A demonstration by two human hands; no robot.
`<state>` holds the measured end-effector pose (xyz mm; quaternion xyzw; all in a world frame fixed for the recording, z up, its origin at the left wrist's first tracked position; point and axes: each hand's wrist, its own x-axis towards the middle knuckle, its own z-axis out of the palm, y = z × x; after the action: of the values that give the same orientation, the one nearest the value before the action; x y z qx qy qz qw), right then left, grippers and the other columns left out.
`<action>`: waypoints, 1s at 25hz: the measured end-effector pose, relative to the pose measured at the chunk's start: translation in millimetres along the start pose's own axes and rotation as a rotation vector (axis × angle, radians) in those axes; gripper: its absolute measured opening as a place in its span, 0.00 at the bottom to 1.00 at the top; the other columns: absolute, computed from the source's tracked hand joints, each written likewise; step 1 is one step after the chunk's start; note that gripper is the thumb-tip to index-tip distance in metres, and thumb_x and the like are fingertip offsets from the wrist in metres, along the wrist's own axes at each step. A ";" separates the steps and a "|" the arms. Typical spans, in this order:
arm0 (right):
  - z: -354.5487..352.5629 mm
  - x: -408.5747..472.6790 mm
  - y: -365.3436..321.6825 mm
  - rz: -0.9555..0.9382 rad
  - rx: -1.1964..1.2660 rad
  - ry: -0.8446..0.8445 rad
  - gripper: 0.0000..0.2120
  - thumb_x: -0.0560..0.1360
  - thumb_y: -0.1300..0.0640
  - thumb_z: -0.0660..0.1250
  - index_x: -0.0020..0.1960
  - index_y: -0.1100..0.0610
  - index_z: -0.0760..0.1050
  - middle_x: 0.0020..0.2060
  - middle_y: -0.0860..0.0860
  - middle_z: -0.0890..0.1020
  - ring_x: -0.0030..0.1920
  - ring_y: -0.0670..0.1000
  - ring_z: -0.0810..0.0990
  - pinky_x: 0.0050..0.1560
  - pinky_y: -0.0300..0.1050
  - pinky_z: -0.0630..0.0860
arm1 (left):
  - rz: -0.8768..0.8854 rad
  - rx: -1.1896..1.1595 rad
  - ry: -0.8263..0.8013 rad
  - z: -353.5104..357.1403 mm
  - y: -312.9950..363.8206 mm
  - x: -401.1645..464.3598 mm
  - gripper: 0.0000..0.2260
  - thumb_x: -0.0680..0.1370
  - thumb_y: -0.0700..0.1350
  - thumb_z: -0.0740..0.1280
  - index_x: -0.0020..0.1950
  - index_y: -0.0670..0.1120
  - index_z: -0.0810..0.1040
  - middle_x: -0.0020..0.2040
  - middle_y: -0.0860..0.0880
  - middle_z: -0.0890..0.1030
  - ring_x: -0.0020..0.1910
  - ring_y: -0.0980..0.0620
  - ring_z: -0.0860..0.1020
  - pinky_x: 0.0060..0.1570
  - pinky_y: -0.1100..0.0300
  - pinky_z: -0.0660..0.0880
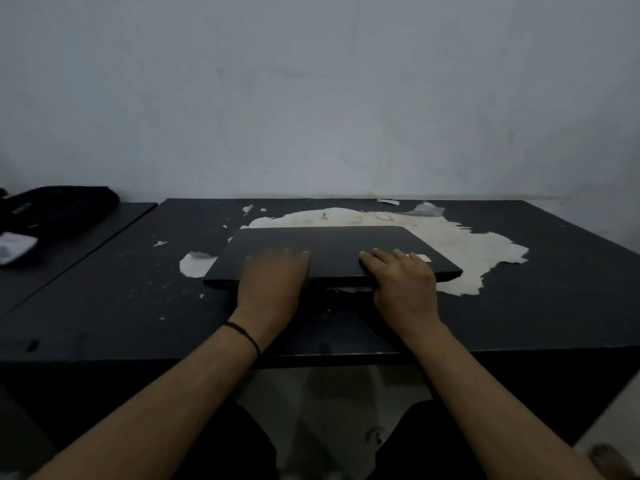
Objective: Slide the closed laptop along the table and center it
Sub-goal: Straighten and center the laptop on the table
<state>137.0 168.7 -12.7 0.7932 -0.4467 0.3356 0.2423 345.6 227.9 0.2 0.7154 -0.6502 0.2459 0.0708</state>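
both forearms reach forward over the near edge of the desk [104, 306] to one closed black laptop [332, 249], which lies flat on the desktop, roughly midway across its width and nearer the far wall than the near edge. the left hand [272, 278] rests palm down on the lid at the laptop's near edge, left of the lid's middle; it is blurred, its fingers [294, 256] lie flat and together, extended toward the wall and not curled round anything. a thin dark band [244, 336] circles the left wrist. the right hand [403, 282] sits on the near edge of the laptop right of the middle, fingers spread and flat on the lid, the heel of the hand hanging off the front edge; whether the thumb hooks under the edge i cannot tell. a small pale sticker [424, 258] shows on the lid just beyond the right hand's fingers.

under and behind the laptop the desk's dark surface is peeled away in one large pale patch [467, 244] spreading to the laptop's right, with a smaller one [194, 265] just off the laptop's left corner. far to the laptop's left, on a second, adjoining dark surface, lies a black bag [59, 207]; what is in it cannot be seen.
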 end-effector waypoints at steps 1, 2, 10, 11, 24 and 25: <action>1.0 -0.8 -2.7 0.001 0.006 -0.016 0.25 0.62 0.69 0.77 0.58 0.57 0.84 0.52 0.58 0.86 0.49 0.65 0.84 0.53 0.60 0.79 | 0.001 0.000 -0.012 1.7 -3.0 -1.8 0.30 0.78 0.42 0.64 0.80 0.50 0.61 0.72 0.45 0.74 0.66 0.39 0.75 0.65 0.36 0.71; 2.2 -2.5 -2.9 0.006 0.015 -0.041 0.25 0.64 0.68 0.76 0.60 0.56 0.83 0.54 0.57 0.86 0.51 0.64 0.84 0.54 0.59 0.78 | 0.002 -0.001 -0.025 2.9 -4.3 -4.2 0.30 0.78 0.42 0.64 0.80 0.50 0.60 0.73 0.44 0.73 0.67 0.39 0.74 0.66 0.36 0.70; 0.9 -13.9 8.3 0.088 0.202 -0.156 0.29 0.63 0.48 0.82 0.63 0.50 0.82 0.61 0.51 0.84 0.61 0.57 0.82 0.62 0.57 0.73 | 0.032 -0.079 -0.005 11.0 -4.7 -19.4 0.32 0.77 0.62 0.65 0.79 0.53 0.64 0.71 0.47 0.75 0.66 0.42 0.75 0.63 0.42 0.73; 0.5 -13.5 7.9 0.100 0.220 -0.157 0.30 0.63 0.46 0.82 0.64 0.50 0.82 0.61 0.50 0.84 0.62 0.56 0.81 0.63 0.57 0.73 | 0.030 -0.083 0.013 10.8 -5.3 -19.3 0.33 0.76 0.66 0.64 0.78 0.54 0.66 0.69 0.48 0.76 0.65 0.43 0.76 0.62 0.43 0.74; -4.7 -16.9 5.8 0.126 0.257 -0.246 0.42 0.58 0.20 0.64 0.65 0.44 0.79 0.66 0.42 0.80 0.68 0.48 0.75 0.67 0.54 0.69 | 0.017 -0.182 0.136 8.9 -8.3 -27.3 0.40 0.66 0.80 0.55 0.66 0.57 0.81 0.62 0.54 0.83 0.58 0.51 0.81 0.48 0.54 0.78; -4.2 -17.1 6.2 0.124 0.261 -0.249 0.42 0.59 0.20 0.64 0.65 0.43 0.79 0.66 0.42 0.80 0.68 0.48 0.75 0.67 0.53 0.69 | 0.006 -0.206 0.146 9.3 -8.5 -27.6 0.39 0.66 0.80 0.57 0.65 0.57 0.82 0.63 0.54 0.83 0.59 0.51 0.80 0.51 0.54 0.78</action>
<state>123.8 177.9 -22.3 0.8242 -0.4739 0.3042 0.0591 355.2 249.9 -18.3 0.6825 -0.6674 0.2294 0.1900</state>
